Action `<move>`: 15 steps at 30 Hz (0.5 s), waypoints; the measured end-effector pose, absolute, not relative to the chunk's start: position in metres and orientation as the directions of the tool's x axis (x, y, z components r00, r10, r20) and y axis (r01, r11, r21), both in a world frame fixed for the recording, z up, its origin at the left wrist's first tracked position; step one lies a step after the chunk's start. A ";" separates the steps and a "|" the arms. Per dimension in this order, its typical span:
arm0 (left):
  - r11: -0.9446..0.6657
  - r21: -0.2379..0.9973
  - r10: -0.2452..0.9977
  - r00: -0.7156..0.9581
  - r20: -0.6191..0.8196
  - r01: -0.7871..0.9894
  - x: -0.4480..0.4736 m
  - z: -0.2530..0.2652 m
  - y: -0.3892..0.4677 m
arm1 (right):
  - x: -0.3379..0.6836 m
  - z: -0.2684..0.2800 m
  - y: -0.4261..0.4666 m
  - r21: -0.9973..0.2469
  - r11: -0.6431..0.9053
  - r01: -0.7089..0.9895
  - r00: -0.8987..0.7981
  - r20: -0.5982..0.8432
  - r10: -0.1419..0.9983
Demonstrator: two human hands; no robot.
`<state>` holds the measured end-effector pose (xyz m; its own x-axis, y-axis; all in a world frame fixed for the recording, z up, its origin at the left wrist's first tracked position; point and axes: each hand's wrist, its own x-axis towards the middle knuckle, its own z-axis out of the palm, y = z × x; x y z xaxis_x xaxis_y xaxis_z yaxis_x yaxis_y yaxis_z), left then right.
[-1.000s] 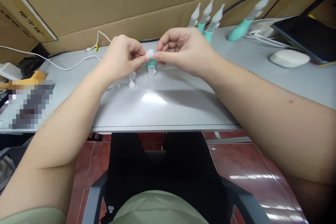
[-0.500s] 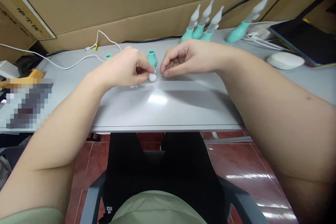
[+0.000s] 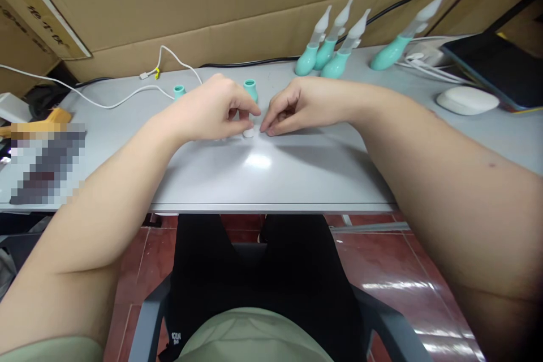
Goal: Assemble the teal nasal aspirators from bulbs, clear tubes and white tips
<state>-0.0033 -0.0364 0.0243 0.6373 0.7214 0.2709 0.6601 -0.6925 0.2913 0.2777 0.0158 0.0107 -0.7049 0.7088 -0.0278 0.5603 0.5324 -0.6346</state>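
Observation:
My left hand (image 3: 220, 110) is closed in a pinch, thumb and forefinger on a small white cap-like piece (image 3: 248, 133) just above or at the tabletop. Close on its right, my right hand (image 3: 294, 108) has its thumb and fingertips pressed together low at the table; whatever is between them is too small to make out. Behind the fingers stands a teal rubber bulb (image 3: 250, 90) with its mouth upward. Another teal bulb (image 3: 180, 91) is partly hidden behind my left hand. A few small white pieces show under the left hand.
Several assembled teal nasal aspirators with white tips (image 3: 337, 62) stand at the back right, one leaning apart (image 3: 387, 55). A white mouse (image 3: 466, 100) and dark flat device (image 3: 500, 68) lie right. A white cable (image 3: 127, 100) and yellow tool (image 3: 57, 120) lie left.
Both hands have lowered slightly toward the tabletop. The white piece in my left hand has moved down and is more covered by the fingers. The view has shifted a little.

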 end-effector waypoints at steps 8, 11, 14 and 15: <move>-0.634 0.431 0.752 0.382 0.538 0.642 -0.039 0.070 -0.049 | 0.275 0.014 0.012 -0.614 0.496 0.614 -0.652 -0.040 0.757; -0.547 0.457 0.814 0.318 0.486 0.702 -0.067 0.083 -0.050 | 0.277 0.016 0.013 -0.612 0.486 0.623 -0.655 -0.069 0.752; -0.485 0.411 0.854 0.317 0.412 0.771 -0.094 0.080 -0.044 | 0.281 0.019 0.014 -0.597 0.490 0.636 -0.646 -0.064 0.760; -0.477 0.411 0.859 0.313 0.405 0.777 -0.101 0.076 -0.043 | 0.283 0.021 0.015 -0.586 0.497 0.640 -0.642 -0.053 0.765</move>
